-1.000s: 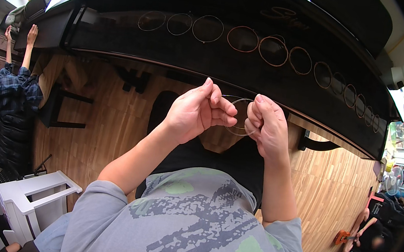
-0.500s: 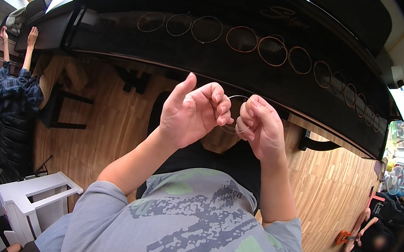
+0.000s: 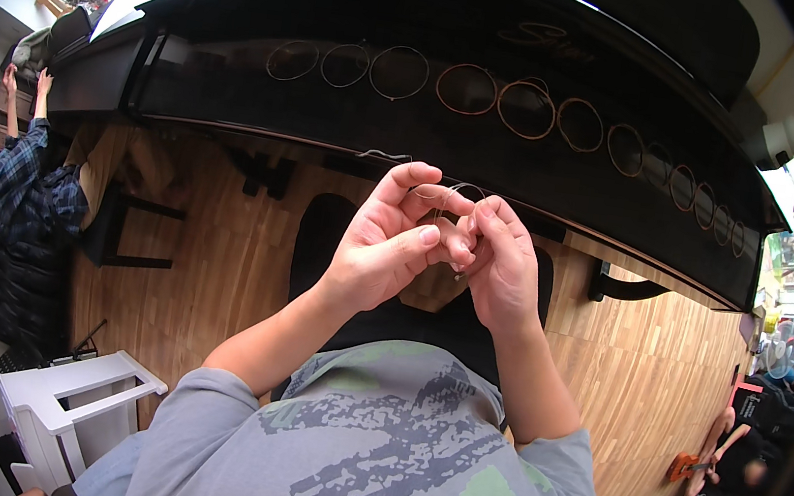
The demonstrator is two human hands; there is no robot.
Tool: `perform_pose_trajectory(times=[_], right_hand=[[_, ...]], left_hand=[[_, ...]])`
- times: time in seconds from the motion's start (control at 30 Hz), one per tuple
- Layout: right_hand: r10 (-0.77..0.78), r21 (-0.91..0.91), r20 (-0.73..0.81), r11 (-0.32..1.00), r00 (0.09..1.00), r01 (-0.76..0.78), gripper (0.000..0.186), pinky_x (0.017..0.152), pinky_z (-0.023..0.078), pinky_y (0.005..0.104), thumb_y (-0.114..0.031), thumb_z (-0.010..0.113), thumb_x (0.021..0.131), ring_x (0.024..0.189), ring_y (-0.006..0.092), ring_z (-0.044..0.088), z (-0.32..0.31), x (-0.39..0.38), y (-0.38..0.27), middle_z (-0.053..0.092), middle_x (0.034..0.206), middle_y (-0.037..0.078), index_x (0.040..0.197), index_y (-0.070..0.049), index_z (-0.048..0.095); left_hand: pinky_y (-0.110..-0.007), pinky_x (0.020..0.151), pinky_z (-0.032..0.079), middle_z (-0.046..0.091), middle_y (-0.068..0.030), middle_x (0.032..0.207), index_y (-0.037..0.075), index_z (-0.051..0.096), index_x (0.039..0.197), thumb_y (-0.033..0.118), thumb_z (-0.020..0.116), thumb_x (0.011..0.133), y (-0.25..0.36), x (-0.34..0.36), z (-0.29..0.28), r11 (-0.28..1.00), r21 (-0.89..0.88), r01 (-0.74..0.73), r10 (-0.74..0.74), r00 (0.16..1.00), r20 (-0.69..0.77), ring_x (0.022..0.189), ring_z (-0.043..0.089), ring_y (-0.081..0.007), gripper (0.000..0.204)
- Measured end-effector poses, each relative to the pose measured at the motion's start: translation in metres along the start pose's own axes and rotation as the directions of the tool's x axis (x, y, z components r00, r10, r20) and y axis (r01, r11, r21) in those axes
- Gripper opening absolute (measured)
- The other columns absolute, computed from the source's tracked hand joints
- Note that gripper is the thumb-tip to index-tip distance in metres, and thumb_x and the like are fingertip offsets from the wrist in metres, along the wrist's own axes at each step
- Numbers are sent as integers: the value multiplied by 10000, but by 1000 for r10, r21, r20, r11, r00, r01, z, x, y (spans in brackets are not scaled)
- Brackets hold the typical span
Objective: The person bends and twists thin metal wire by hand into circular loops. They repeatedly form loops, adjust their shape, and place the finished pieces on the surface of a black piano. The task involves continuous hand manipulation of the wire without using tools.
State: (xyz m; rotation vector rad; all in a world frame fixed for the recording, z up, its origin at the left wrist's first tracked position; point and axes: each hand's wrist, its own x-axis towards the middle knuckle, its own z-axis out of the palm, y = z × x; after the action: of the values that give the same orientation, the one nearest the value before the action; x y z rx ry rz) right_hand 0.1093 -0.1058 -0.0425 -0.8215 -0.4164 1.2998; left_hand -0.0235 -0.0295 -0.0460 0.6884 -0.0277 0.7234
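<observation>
A thin coiled instrument string [image 3: 432,191] hangs between my two hands in front of the black piano. My left hand [image 3: 379,251] is turned palm up with its fingers curled about one side of the coil. The thumb and fingers of my right hand [image 3: 502,261] pinch the coil's other side, close against the left fingertips. Parts of the loop are hidden behind the fingers. A wire end shows just below the fingertips.
Several coiled strings [image 3: 468,89], silvery and copper-coloured, lie in a row on the black piano [image 3: 266,103]. A person in a plaid shirt [image 3: 30,168] sits at the far left. A white stand [image 3: 82,393] is at lower left, an orange ukulele-like instrument [image 3: 682,468] at lower right.
My left hand has turned and its thumb has come down beside the fingers. My hands have drawn closer together, and the coil now appears narrower and tilted.
</observation>
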Motion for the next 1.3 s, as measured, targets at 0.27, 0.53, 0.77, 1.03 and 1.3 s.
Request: perform_pose_trajectory(times=[0.27,0.53,0.77,1.03,1.3], right_hand=[[-27,-256,85,966,996,48,134,593,406,185,-168,572,933,623,43,489,-7,5,-14,537,700,-20,925,-34,566],[14,69,196,997,980,-28,147,646,436,231,-164,505,949,638,101,535,-11,6,-15,537,663,16,900,-35,556],[51,97,199,993,979,-71,144,658,448,248,-133,474,923,649,132,550,-9,7,-11,539,643,34,877,-22,554],[62,-1,118,998,991,-62,170,527,372,208,-150,493,931,521,77,435,-4,10,-22,436,584,-21,843,-21,561],[123,13,99,992,987,-125,180,482,250,200,-154,476,943,491,52,272,-5,6,-15,294,551,-69,831,-34,550]], left_hand=[[-367,798,559,592,-140,1032,74,307,1363,3,541,911,7,0,-10,975,-159,153,-166,984,-69,810,639,-173,513],[-387,790,565,616,-109,1010,78,424,1267,-3,561,895,8,-2,-14,945,-299,131,-148,988,-35,778,641,-167,405],[-346,729,560,614,-92,1001,91,443,1159,-12,561,876,10,3,-10,940,-290,179,-217,971,-103,749,619,-138,323],[-339,742,546,615,-96,935,89,463,1047,36,524,901,8,0,-11,954,-146,261,-285,943,-173,720,609,-135,168],[-327,712,507,533,-50,789,91,475,1042,68,471,924,9,7,-8,961,-217,170,-216,955,-205,670,551,-130,121]])
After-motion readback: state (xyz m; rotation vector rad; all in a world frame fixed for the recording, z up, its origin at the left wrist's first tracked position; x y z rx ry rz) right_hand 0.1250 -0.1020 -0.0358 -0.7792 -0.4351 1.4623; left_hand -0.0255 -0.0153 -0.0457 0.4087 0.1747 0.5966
